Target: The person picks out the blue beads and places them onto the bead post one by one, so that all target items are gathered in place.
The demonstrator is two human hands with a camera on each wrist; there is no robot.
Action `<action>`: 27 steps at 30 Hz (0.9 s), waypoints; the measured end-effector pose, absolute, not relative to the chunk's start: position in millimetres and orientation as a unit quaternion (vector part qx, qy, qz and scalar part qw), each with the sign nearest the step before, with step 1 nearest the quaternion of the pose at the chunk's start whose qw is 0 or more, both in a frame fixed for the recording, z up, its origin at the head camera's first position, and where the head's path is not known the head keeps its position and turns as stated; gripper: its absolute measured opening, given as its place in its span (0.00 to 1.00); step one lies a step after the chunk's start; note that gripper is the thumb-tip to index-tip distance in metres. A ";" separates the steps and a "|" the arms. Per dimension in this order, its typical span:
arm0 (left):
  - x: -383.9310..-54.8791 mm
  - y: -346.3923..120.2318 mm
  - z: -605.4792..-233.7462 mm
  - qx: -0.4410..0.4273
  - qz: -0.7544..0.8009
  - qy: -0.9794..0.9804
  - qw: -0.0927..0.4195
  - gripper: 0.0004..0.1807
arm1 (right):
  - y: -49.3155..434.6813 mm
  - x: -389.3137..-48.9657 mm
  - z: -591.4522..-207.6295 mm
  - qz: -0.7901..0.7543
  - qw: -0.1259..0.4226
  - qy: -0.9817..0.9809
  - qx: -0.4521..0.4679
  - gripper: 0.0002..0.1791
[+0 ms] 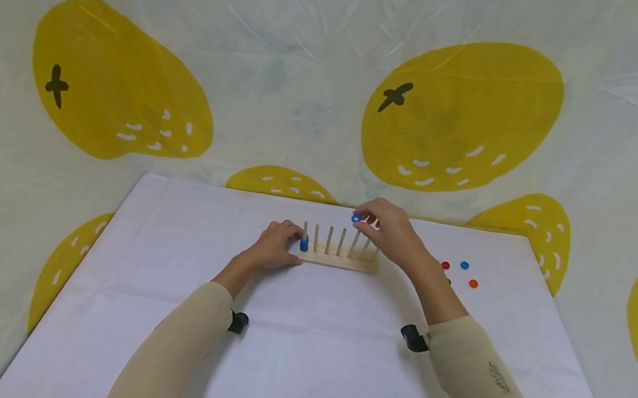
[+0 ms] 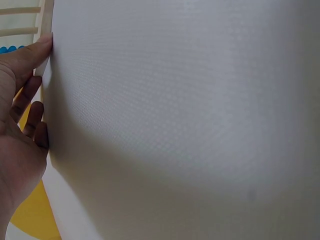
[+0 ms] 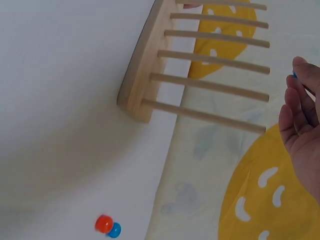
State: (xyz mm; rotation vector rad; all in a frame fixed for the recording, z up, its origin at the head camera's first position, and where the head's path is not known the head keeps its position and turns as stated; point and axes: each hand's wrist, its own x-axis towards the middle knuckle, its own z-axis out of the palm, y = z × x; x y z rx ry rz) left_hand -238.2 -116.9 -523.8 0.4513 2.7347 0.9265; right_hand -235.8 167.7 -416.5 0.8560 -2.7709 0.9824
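Note:
A wooden peg rack [image 1: 340, 263] with a row of upright pegs stands toward the back of the table. Blue beads [image 1: 304, 245] are stacked on its leftmost peg. My left hand [image 1: 274, 245] grips the left end of the base, thumb at the front edge; in the left wrist view the thumb [image 2: 40, 50] presses the wood. Above the pegs on the right side, my right hand [image 1: 392, 231] pinches a blue bead [image 1: 356, 218] between thumb and fingertips. Only a sliver of that bead shows in the right wrist view, and it is apart from the pegs.
Right of the rack lie a red bead [image 1: 445, 265], a blue bead [image 1: 464, 265] and an orange bead [image 1: 473, 284]. A dark one [image 1: 448, 281] is partly hidden by the right forearm. Behind the white table [image 1: 315, 379] hangs a cloth with yellow fruit shapes.

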 end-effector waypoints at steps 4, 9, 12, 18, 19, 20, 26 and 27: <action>-238.3 -116.8 -524.1 0.151 0.317 0.930 0.111 0.29 | 154.9 -237.5 -418.8 0.316 0.021 -0.905 0.283 0.13; -239.4 -116.9 -524.5 0.151 0.315 0.930 0.115 0.29 | 141.2 -240.1 -423.0 0.313 0.007 -0.905 0.288 0.13; -240.0 -116.9 -524.1 0.153 0.312 0.931 0.114 0.30 | 132.8 -242.0 -423.9 0.314 0.007 -0.903 0.294 0.13; -240.8 -117.5 -524.6 0.158 0.314 0.930 0.108 0.29 | 115.1 -244.5 -423.0 0.321 0.001 -0.894 0.312 0.12; -240.8 -117.6 -524.9 0.159 0.314 0.930 0.107 0.28 | 112.2 -245.0 -423.0 0.321 -0.002 -0.894 0.313 0.12; -240.9 -117.7 -525.4 0.160 0.315 0.930 0.106 0.28 | 109.4 -245.1 -422.4 0.321 -0.005 -0.894 0.313 0.11; -240.1 -119.0 -526.6 0.160 0.317 0.929 0.105 0.30 | 96.6 -247.5 -422.5 0.311 -0.011 -0.897 0.314 0.11; -239.7 -119.2 -526.4 0.160 0.318 0.929 0.106 0.30 | 95.1 -248.2 -423.3 0.309 -0.011 -0.897 0.315 0.11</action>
